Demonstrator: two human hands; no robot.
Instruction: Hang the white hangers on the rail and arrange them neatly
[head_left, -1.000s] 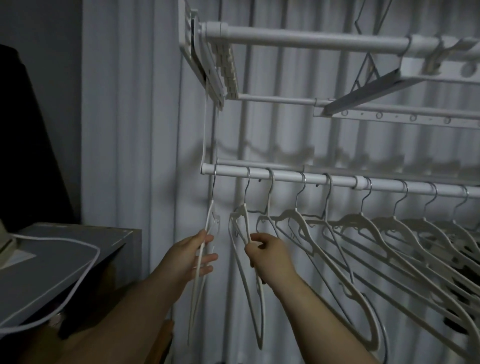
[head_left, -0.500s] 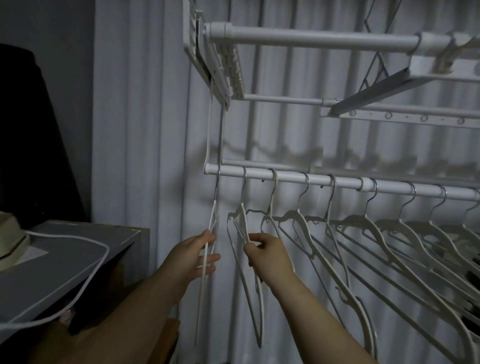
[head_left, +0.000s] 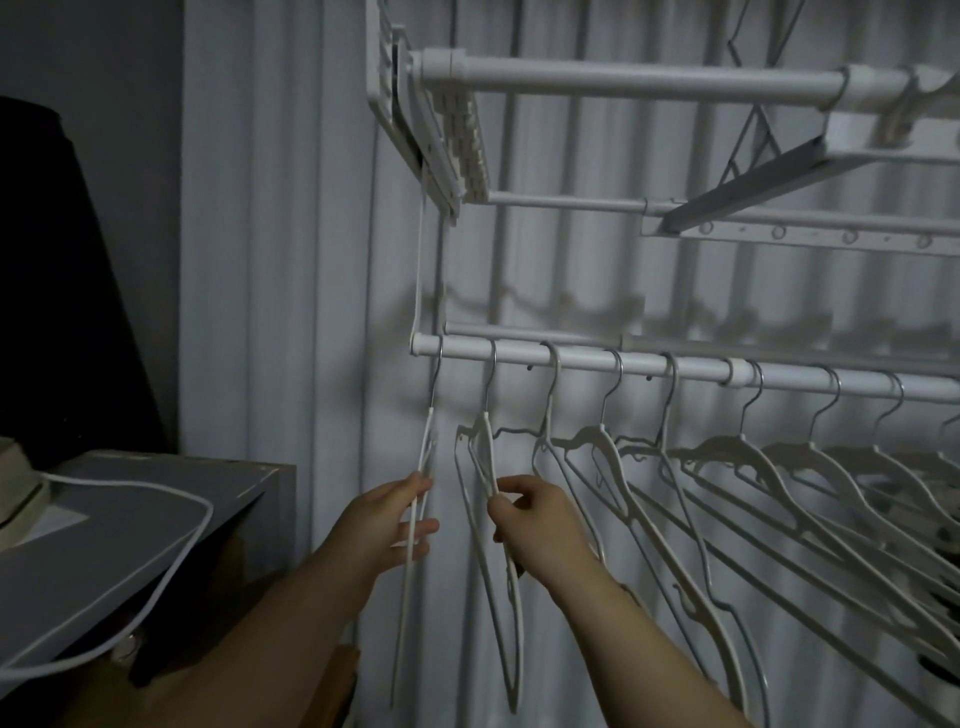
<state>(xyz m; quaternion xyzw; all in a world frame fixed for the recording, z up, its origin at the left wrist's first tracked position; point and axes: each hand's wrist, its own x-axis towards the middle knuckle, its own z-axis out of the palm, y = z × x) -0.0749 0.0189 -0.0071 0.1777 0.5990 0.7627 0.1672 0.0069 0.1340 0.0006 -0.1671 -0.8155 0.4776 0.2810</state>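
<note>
The fingers (head_left: 423, 527) of a person's left hand (head_left: 387, 525) pinch the end hanger (head_left: 425, 457) partway down its frame. The right hand (head_left: 540, 519), just beside it at 3 o'clock, grips one arm of the second hanger (head_left: 487, 431) between thumb and forefinger. Both hangers hang by their metal hooks from the rail (head_left: 571, 358), which runs from 12 o'clock of the hands off toward 3 o'clock.

The end hanger is turned edge-on to the camera and the second is nearly so. The grip on each appears meant to square them and set an even gap between them, which suggests the hanging is largely done and the tidying is under way. More white hangers (head_left: 727, 452) fill the rail toward 3 o'clock, their hooks roughly evenly spaced and their arms overlapping and angled down to 4 o'clock.

An upper rack (head_left: 649, 83) with a second bar sits at 12 to 1 o'clock, well above the hands. A pale pleated curtain (head_left: 311, 260) hangs behind everything.

At 8 to 9 o'clock a grey surface (head_left: 130, 519) carries a loop of white cable (head_left: 156, 488), close to the left forearm but apart from the hangers. The crowded arms of the neighbouring hangers at 3 o'clock look the likeliest thing to snag.
</note>
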